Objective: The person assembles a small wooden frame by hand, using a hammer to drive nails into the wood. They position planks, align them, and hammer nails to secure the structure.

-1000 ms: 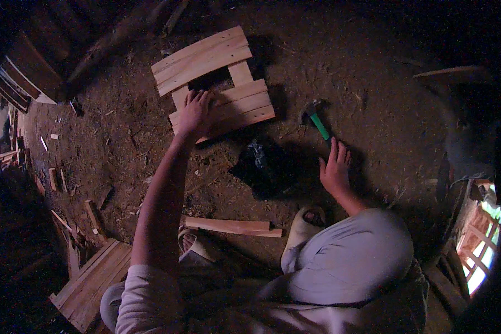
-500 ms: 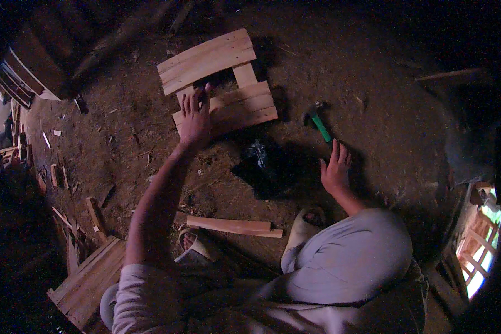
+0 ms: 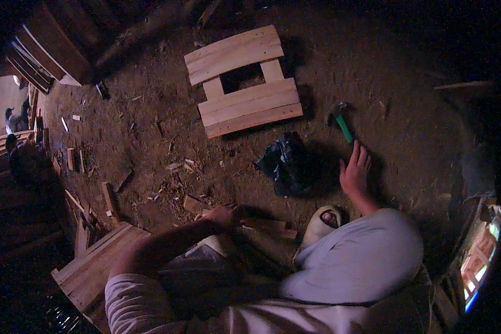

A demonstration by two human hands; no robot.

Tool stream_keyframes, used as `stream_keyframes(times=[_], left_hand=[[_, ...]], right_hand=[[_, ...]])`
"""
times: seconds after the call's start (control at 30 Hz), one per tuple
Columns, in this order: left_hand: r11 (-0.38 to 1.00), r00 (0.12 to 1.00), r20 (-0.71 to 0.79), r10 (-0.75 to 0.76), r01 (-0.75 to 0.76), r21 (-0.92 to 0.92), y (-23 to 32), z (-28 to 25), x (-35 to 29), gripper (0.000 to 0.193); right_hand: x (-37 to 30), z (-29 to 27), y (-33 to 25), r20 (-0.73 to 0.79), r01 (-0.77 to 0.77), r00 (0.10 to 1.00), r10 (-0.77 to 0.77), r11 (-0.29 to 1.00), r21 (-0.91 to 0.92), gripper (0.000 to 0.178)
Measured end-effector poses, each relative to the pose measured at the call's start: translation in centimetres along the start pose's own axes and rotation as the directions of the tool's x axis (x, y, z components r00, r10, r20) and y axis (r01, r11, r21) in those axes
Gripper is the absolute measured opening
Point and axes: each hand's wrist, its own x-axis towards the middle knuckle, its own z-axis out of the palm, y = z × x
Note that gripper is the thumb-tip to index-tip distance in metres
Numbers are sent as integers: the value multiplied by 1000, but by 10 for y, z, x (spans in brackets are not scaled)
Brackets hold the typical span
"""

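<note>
My left hand [image 3: 224,216] is low in front of me, over the wooden strips [image 3: 270,225] on the ground by my feet. It is dark and blurred, so its fingers do not show clearly. Off to the right, my right hand [image 3: 355,171] is closed around the lower end of a claw hammer [image 3: 344,127] with a green handle. The hammer's head points away from me. Farther ahead lies a panel of pale boards [image 3: 250,106] joined by two crosspieces, with a gap in its middle; neither hand touches it.
A crumpled black plastic bag [image 3: 286,164] sits between the panel and my feet. Wood scraps [image 3: 108,197] and chips litter the dirt floor at left. A stack of boards [image 3: 97,267] stands at my lower left. At the far left edge people [image 3: 22,150] are near more timber.
My left hand has left the board panel and come back toward my feet, to the wooden strips. My right hand stays at the hammer. The whole view has shifted slightly.
</note>
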Motion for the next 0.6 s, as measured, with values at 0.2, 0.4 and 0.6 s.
stream_keyframes(times=[0.2,0.4,0.6], left_hand=[[937,950,-93,297,-272,217,-14,-95,-29,32],[947,758,-606,241,-321,-26,66,-300,-62,30],[955,556,-827,86,191,228,5,-336,54,32]], right_hand=[[3,5,0,7,14,1000,-14,1000,0,74],[-4,-1,12,-2,-7,1000,7,1000,-1,72],[4,8,8,53,-17,998,16,1000,3,72]])
